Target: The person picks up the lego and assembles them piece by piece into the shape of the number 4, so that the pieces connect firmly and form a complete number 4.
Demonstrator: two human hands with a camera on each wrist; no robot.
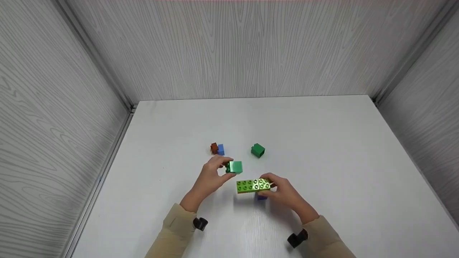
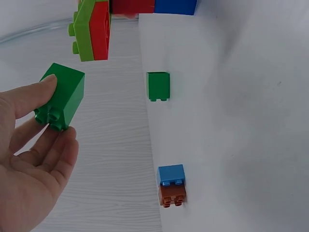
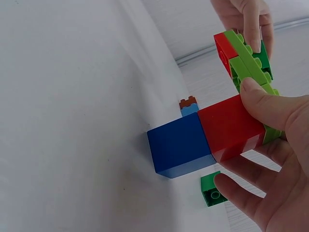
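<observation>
My left hand [image 1: 208, 177] pinches a green building block [image 1: 235, 167] between thumb and fingers. In the left wrist view that block [image 2: 65, 96] is tilted, its studs towards the palm. To its right, my right hand [image 1: 285, 193] grips a joined block structure by one end. Its top is a row of light green studded pieces [image 1: 247, 185]. Beneath them, the right wrist view shows a large red block [image 3: 229, 128] with a blue block [image 3: 181, 147] attached, plus a smaller red piece [image 3: 224, 50] at the other end. The green block and the structure are close together; the head view shows a gap.
A second green block [image 1: 258, 150] lies on the white table [image 1: 322, 143] beyond the hands. Left of it, a brown block [image 1: 214, 148] and a light blue block [image 1: 221, 149] sit side by side, touching. Grey wood-grain panels [image 1: 229, 50] enclose the back and sides.
</observation>
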